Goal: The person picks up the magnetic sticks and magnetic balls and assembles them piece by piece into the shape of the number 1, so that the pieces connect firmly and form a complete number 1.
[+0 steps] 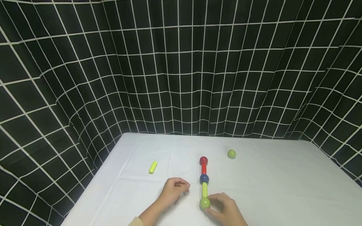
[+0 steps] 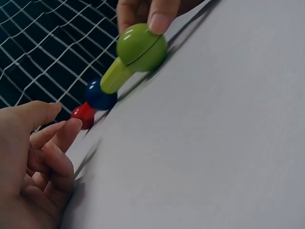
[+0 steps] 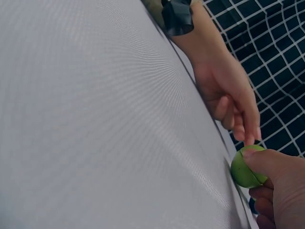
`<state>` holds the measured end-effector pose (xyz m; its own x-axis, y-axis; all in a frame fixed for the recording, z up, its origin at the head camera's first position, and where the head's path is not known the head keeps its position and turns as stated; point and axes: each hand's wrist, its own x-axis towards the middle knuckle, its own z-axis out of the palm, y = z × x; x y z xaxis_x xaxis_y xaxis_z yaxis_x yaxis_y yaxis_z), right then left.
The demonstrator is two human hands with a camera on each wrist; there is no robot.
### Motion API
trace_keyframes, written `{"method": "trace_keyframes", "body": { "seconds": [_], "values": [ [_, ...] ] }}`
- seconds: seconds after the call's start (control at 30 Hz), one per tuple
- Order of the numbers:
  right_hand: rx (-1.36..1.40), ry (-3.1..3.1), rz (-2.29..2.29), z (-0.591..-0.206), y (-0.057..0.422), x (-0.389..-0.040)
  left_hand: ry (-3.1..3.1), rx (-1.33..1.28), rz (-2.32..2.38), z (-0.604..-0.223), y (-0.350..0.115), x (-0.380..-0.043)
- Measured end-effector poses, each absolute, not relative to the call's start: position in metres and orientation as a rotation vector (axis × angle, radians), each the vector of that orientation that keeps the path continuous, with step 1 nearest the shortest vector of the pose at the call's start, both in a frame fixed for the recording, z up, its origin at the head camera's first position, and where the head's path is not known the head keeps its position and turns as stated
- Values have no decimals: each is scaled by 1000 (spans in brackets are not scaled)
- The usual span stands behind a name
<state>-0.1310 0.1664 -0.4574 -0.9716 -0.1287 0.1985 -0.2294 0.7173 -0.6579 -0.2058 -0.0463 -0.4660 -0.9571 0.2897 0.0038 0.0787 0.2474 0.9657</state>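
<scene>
A chain of balls and rods lies on the white-covered table: a red ball [image 1: 203, 160], a red rod [image 1: 204, 169], a blue ball [image 1: 204, 179], a yellow-green rod [image 1: 205, 189] and, at the near end, a green ball [image 1: 205, 203]. My right hand [image 1: 225, 207] pinches this green ball between thumb and fingers from the right side. To the left of the chain, my left hand [image 1: 173, 192] hovers close over the cloth, its fingers loosely curled around nothing. In the left wrist view the green ball [image 2: 142, 48] meets the yellow-green rod [image 2: 116, 75] end to end.
A loose yellow-green rod [image 1: 153, 167] lies on the left part of the table. Behind the chain and to its right rests a second green ball [image 1: 231, 153]. A black curtain [image 1: 181, 75] with a white grid hangs behind and along the sides of the white tablecloth [image 1: 271, 175].
</scene>
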Motion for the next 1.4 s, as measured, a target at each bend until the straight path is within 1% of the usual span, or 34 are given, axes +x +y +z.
{"method": "trace_keyframes", "body": {
  "seconds": [0.37, 0.73, 0.9, 1.23, 1.4],
  "values": [
    [280, -2808, 1147, -458, 169, -132, 2307, 283, 1904, -469, -82, -214],
    [263, -2804, 1166, -459, 168, -132, 2490, 162, 1947, -469, -109, -226],
    [254, -2805, 1189, -459, 168, -132, 2539, 47, 2017, -467, -116, -227],
    [264, -2814, 1207, -459, 169, -133, 2675, -34, 2135, -468, -128, -231],
    [259, -2815, 1220, -458, 169, -133, 2786, -165, 2090, -469, -128, -234]
  ]
}}
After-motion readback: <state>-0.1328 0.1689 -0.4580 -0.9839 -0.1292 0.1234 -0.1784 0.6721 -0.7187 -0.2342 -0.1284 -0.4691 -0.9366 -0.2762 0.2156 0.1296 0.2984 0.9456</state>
